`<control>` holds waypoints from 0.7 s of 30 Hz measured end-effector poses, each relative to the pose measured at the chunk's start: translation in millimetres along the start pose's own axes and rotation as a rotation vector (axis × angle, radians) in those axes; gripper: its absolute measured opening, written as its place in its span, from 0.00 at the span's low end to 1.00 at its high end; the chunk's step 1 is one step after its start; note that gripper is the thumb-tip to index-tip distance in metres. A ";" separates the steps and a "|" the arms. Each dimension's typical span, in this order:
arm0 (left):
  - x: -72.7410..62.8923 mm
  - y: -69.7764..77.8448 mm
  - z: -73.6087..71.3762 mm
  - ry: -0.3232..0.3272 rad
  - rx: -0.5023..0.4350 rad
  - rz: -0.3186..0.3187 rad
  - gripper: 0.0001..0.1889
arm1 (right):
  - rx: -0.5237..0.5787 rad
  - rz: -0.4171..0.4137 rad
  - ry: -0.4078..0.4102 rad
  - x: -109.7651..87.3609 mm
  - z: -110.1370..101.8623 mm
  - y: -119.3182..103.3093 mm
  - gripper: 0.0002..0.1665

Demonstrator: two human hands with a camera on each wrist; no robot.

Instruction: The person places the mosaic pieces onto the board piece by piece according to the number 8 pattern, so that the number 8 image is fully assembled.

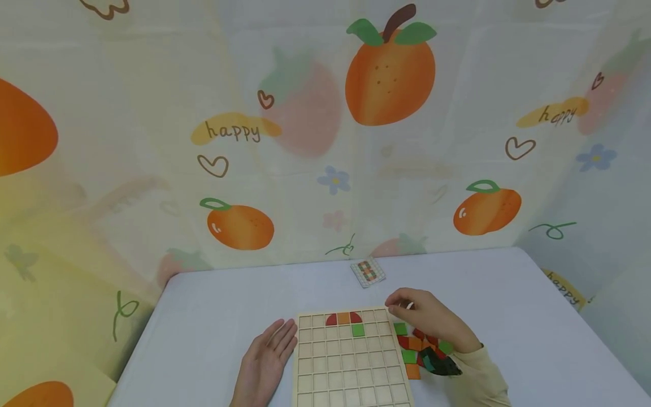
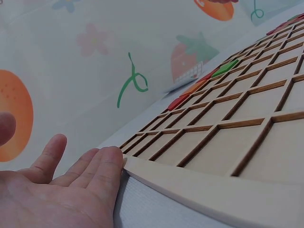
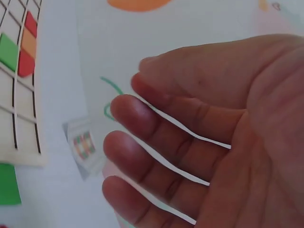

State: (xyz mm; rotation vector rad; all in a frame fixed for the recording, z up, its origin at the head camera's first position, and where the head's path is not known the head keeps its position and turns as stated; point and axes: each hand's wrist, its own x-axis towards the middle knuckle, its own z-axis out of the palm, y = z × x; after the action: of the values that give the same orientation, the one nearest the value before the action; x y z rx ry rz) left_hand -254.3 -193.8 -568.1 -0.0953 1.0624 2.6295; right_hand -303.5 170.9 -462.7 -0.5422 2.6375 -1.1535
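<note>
A wooden grid board (image 1: 351, 373) lies flat on the table. In its top row an orange square tile (image 1: 344, 317) sits between two red rounded-corner tiles; a green square tile (image 1: 358, 329) is one row below. My left hand (image 1: 268, 359) is palm up beside the board's left edge, its straight fingertips right at the wooden rim (image 2: 175, 190). Over the board's top right corner hovers my right hand (image 1: 432, 316). Its fingers (image 3: 137, 156) are loosely bent, the thumb close to the index fingertip, and nothing shows between them.
Right of the board lies a loose pile of red, orange, green and dark green tiles (image 1: 408, 356), partly under the right forearm. A small stack of pattern cards (image 1: 368, 272) rests behind the board. A fruit-printed curtain (image 1: 315, 215) hangs along the table's far edge.
</note>
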 end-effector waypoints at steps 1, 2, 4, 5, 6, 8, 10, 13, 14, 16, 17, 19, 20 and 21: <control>0.3 -0.2 0.0 0.002 0.000 0.000 0.34 | -0.007 0.003 -0.002 -0.7 -1.1 1.2 0.11; 0.6 -0.3 -0.1 0.004 0.004 0.001 0.34 | -0.015 0.003 -0.005 -1.1 -1.8 2.6 0.11; 0.9 -0.5 -0.2 0.007 0.007 0.001 0.34 | -0.021 0.002 -0.023 -1.7 -1.6 5.4 0.11; 0.9 -0.5 -0.2 0.005 0.003 0.001 0.34 | -0.019 -0.004 -0.034 -1.9 -1.0 6.8 0.10; 0.9 -0.3 -0.1 0.000 0.000 0.000 0.34 | -0.016 -0.004 -0.045 -2.0 -0.3 7.8 0.09; 0.2 0.4 -0.4 -0.009 -0.003 0.000 0.34 | -0.017 -0.005 -0.068 -1.3 2.1 10.0 0.09; -0.4 0.8 -0.3 -0.018 -0.006 -0.002 0.33 | -0.024 0.007 -0.083 -0.8 4.6 11.6 0.08; -0.7 1.3 0.2 -0.023 -0.007 -0.004 0.33 | -0.047 0.045 -0.084 0.3 7.2 14.5 0.09; -0.7 1.4 0.4 -0.023 -0.006 -0.004 0.33 | -0.060 0.059 -0.079 0.6 7.7 15.5 0.10; -0.5 1.6 0.6 -0.020 -0.004 -0.004 0.33 | -0.086 0.094 -0.064 1.4 8.9 17.6 0.11; -0.2 1.6 0.5 -0.018 -0.002 -0.003 0.33 | -0.100 0.108 -0.058 1.9 9.3 18.9 0.12; -0.1 1.6 0.4 -0.018 0.003 -0.002 0.33 | -0.132 0.138 -0.050 2.7 10.3 20.6 0.13; 0.0 1.5 0.2 -0.018 0.004 -0.002 0.33 | -0.139 0.155 -0.050 3.2 10.7 21.2 0.13; 0.0 1.3 -0.1 -0.022 0.005 -0.002 0.34 | -0.145 0.171 -0.052 3.5 11.3 21.3 0.13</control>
State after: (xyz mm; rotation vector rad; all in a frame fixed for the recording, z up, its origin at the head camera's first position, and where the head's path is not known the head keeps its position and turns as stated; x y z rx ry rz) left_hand -254.7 -194.8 -567.3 -0.0657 1.0603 2.6200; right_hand -308.1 175.3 -486.2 -0.3578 2.6762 -0.8928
